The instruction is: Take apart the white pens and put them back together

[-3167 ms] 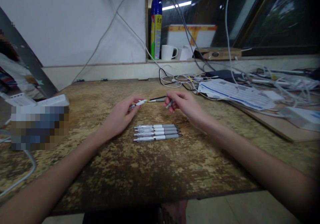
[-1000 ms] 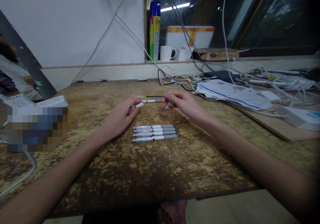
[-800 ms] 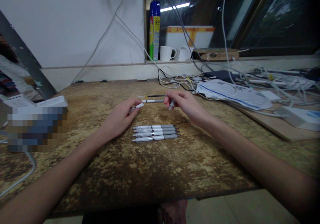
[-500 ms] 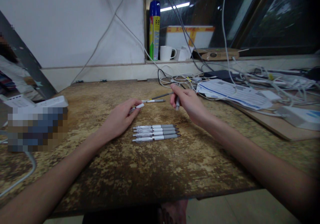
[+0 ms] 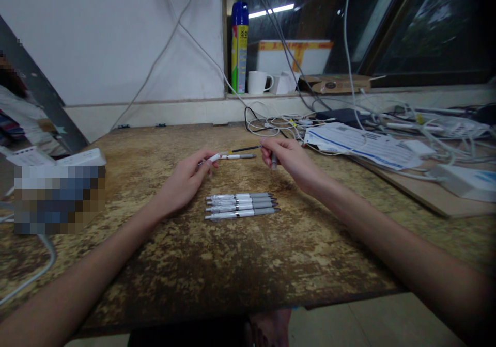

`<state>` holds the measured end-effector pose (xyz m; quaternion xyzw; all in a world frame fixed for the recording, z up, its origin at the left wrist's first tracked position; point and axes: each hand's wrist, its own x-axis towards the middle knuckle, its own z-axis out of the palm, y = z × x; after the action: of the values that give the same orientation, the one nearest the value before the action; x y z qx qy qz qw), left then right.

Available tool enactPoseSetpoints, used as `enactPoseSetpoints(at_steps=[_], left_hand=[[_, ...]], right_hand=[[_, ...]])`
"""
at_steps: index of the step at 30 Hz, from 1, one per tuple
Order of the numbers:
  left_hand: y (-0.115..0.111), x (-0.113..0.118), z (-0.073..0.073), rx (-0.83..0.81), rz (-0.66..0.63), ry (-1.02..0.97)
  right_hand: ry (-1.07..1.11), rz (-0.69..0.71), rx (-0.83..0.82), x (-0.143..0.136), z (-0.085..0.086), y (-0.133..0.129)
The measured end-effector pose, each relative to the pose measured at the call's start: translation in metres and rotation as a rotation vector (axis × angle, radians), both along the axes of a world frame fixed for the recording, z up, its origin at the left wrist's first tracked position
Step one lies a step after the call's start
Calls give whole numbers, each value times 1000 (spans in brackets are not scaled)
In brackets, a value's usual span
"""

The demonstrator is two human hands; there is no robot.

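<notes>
Scuffed brown tabletop (image 5: pixel 232 264) lay beneath both hands. At left, the left hand (image 5: pixel 188 180), fingers nearly closed, pinched a white barrel (image 5: pixel 213 158), seemingly aimed at the dark refill (image 5: pixel 247 148) in the right hand's (image 5: pixel 290 160) fingertips. Its curled fingers held a grey piece (image 5: pixel 274 161), perhaps freeing those tips. Pens (image 5: pixel 242 210) lay aligned nearer, apparently for order.

grey-white pens (image 5: pixel 243 207), black refill (image 5: pixel 246 148), mottled brown-yellow tabletop (image 5: pixel 232 264), white mug (image 5: pixel 256 82), blue-capped yellow can (image 5: pixel 239 52)

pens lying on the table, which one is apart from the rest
The white-and-grey pen farthest back: it lies alone, while the other four pens lie side by side in front.
</notes>
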<state>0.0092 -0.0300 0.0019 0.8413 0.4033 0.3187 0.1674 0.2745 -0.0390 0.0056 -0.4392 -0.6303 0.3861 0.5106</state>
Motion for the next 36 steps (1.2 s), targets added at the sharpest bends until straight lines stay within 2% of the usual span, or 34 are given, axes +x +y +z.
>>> enactPoseSetpoints(at_steps=[9,15,21,31,36], left_hand=[[-1,0,1,-18,-5,-7],[-1,1,-1,-36,-17,-13],[-4,3,0,-64,-86,-9],[-12,7,7,-108,-126,-1],[-12,6,6,-103,-129,-7]], right_hand=[[-56,-20,22,1,0,0],[-215,9,93,2,-1,-1],[-361,11,160,4,-4,0],[-340,67,161,1,-5,-1],[-370,82,170,0,-6,-3]])
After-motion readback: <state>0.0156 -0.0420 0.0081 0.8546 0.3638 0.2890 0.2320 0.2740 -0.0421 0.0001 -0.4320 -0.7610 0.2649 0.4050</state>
